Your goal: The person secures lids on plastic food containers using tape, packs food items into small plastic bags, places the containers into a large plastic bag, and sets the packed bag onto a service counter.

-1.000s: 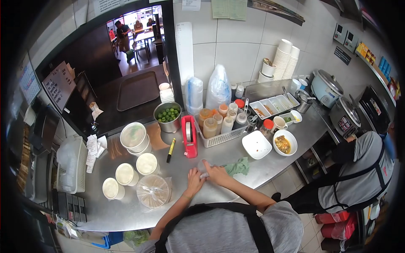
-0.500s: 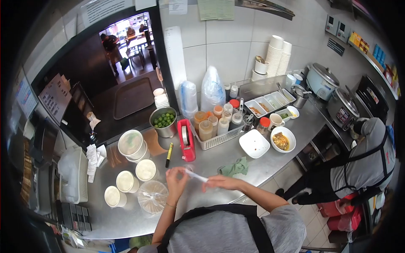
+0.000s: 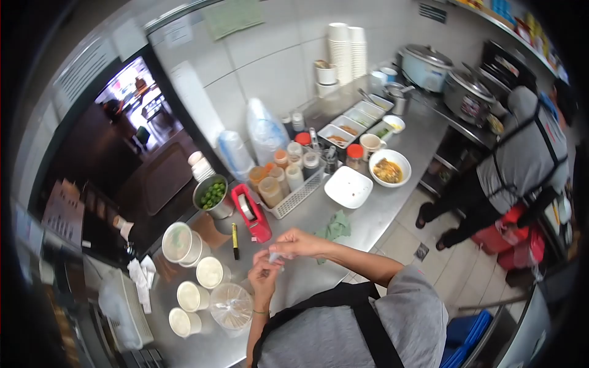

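My left hand [image 3: 262, 275] and my right hand [image 3: 296, 243] meet over the steel counter, fingers pinched on a small piece of thin, whitish see-through plastic [image 3: 275, 256]. Its exact kind is hard to make out. Just left of my left hand sits a clear plastic bag [image 3: 230, 305] with light brown contents. Beyond my hands stands a red tape dispenser [image 3: 254, 221], with a yellow and black marker [image 3: 235, 240] to its left. A crumpled green cloth [image 3: 335, 227] lies close to my right forearm.
Several lidded white tubs [image 3: 192, 297] stand at the left, near a pot of green limes [image 3: 211, 195]. Sauce bottles fill a white basket [image 3: 299, 195]. A white square dish [image 3: 348, 187] and a bowl of food [image 3: 390, 168] are at the right. A co-worker [image 3: 515, 147] stands behind the counter's right end.
The plastic was a stretched strip between my hands; now it is bunched up as my right hand has come close to my left. The view has turned right, and the co-worker stands more upright.
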Tool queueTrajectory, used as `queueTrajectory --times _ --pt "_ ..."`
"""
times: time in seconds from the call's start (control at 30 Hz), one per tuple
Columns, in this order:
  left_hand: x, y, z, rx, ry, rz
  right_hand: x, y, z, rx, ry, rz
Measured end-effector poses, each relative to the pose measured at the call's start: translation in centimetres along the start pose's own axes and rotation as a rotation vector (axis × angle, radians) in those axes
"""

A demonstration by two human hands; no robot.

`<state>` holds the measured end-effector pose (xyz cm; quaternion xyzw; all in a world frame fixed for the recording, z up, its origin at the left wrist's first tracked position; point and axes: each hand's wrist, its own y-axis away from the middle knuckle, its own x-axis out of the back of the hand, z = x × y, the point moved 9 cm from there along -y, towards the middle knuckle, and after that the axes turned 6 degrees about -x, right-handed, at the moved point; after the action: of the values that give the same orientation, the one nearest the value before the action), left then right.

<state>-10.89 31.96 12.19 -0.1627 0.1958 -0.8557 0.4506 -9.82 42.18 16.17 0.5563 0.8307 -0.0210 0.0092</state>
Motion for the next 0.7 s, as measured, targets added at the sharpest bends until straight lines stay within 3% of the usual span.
queueTrajectory --times 0.03,0.07,0.1,0.17,0.23,0.27,0.3,0.4,0.43,0.47,0.5,0.53,0.57,0.7 --pt "1.5 0.0 -0.2 0.064 0.097 0.212 0.6 0.1 1.6 -0.085 -0.321 0.037" --pt "1.7 -1.0 2.6 -0.130 -0.243 0.174 0.7 0.2 3.4 -0.168 -0.647 0.063" --pt "1.6 -1.4 2.2 -0.122 -0.238 0.155 0.8 0.1 4.5 -0.165 -0.660 0.079" --pt "2.3 -1.8 0.3 -0.006 -0.135 0.254 0.3 -0.2 4.9 -0.099 -1.119 -0.031" --pt "2.0 -2.2 0.8 -0.028 -0.185 0.262 -0.1 0.1 5.2 -0.082 -1.149 0.107" --pt "2.5 -2.0 0.6 -0.049 -0.319 0.296 0.0 0.4 5.0 -0.069 -1.165 0.234" --pt "3.0 -1.9 0.4 -0.071 -0.456 0.337 -0.6 0.3 4.8 -0.080 -1.163 0.218" --pt "3.2 -1.1 -1.5 -0.080 -0.441 0.423 -1.2 0.1 4.5 -0.016 -0.922 0.251" --pt "3.1 -0.8 -2.6 -0.076 -0.450 0.450 -0.3 0.1 4.1 0.108 -0.567 0.334" --pt "3.1 -0.6 -4.5 -0.035 -0.251 0.492 0.0 0.3 2.8 0.236 -0.207 0.402" --pt "2.6 -0.7 -4.7 0.004 -0.051 0.531 -0.5 0.4 1.8 0.228 -0.203 0.376" --pt "1.4 -0.6 -5.8 0.147 0.256 0.523 -0.4 1.4 -0.5 0.310 0.124 0.511" --pt "1.3 -0.7 -4.5 0.145 0.253 0.546 -0.9 2.3 -2.6 0.395 0.455 0.638" --pt "0.6 -1.0 -4.3 0.203 0.315 0.622 -0.6 1.8 -1.6 0.369 0.444 0.694"
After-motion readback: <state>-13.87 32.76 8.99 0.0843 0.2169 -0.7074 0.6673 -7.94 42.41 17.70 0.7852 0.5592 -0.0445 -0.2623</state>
